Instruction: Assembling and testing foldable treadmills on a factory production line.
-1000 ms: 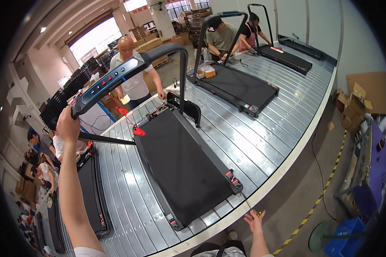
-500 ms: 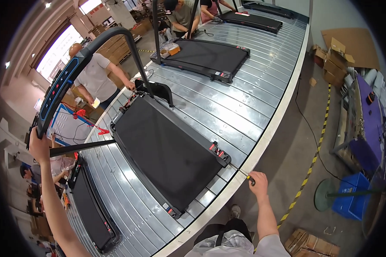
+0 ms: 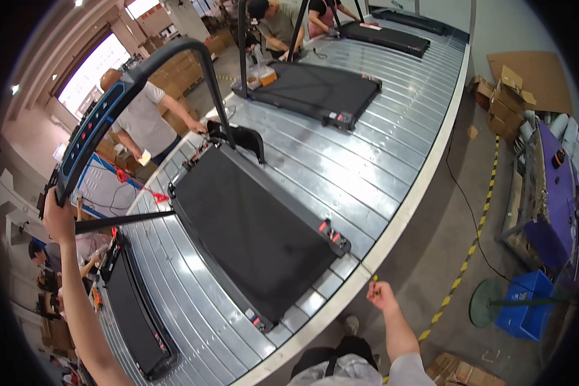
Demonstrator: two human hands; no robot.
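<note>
A black treadmill (image 3: pixel 254 228) lies on a ribbed metal conveyor (image 3: pixel 341 170) in front of me, its handlebar frame (image 3: pixel 103 119) raised over the left side. My left hand (image 3: pixel 58 215) is raised and grips the lower left end of that handlebar. My right hand (image 3: pixel 381 296) is low at the conveyor's near edge, fingers pinched on a thin cord with a small yellow end (image 3: pixel 374 278) that runs from the treadmill's rear corner.
A second treadmill (image 3: pixel 315 90) lies farther up the conveyor with two people bent over it. A person in a grey shirt (image 3: pixel 145 119) stands across the line. Another treadmill (image 3: pixel 132 315) lies at lower left. Cardboard boxes (image 3: pixel 511 93), a blue bin (image 3: pixel 527 309) and a yellow-black floor stripe (image 3: pixel 476 241) are to the right.
The view has tilted further down. My left hand keeps its grip on the handlebar. My right hand has closed on the thin cord at the conveyor edge and moved a little lower.
</note>
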